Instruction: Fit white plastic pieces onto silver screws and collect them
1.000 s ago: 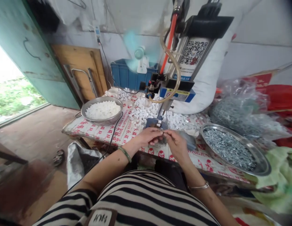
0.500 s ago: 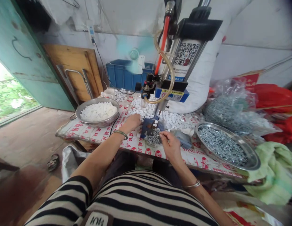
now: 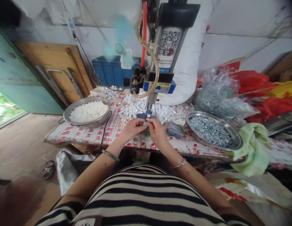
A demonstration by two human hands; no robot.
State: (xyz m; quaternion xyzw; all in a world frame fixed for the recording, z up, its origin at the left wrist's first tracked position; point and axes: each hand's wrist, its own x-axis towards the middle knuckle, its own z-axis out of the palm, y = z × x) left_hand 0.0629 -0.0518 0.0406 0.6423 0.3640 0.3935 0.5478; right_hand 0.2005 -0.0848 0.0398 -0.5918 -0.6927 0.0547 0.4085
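My left hand [image 3: 131,129] and my right hand [image 3: 158,133] meet fingertip to fingertip in front of the press. Pinched in the left fingers is a small white plastic piece [image 3: 145,124]. The right thumb and forefinger are closed right against it; what they hold is too small and covered to make out. Beyond the fingers stands the press [image 3: 168,47], its blue base [image 3: 141,115] partly hidden by my hands. A heap of small metal pins [image 3: 146,133] shows just below the fingertips, mostly covered.
White pieces lie scattered [image 3: 133,105] behind the hands. A metal bowl of white pieces [image 3: 65,116] stands left, a steel tray of metal pins [image 3: 239,145] right. A grey block [image 3: 175,129] sits beside my right hand. A blue crate [image 3: 105,73] and spinning fan [image 3: 120,48] are behind.
My left hand has come from the scattered white pieces to the middle with one piece. My right hand has moved from the pin heap to meet it. The view has shifted.
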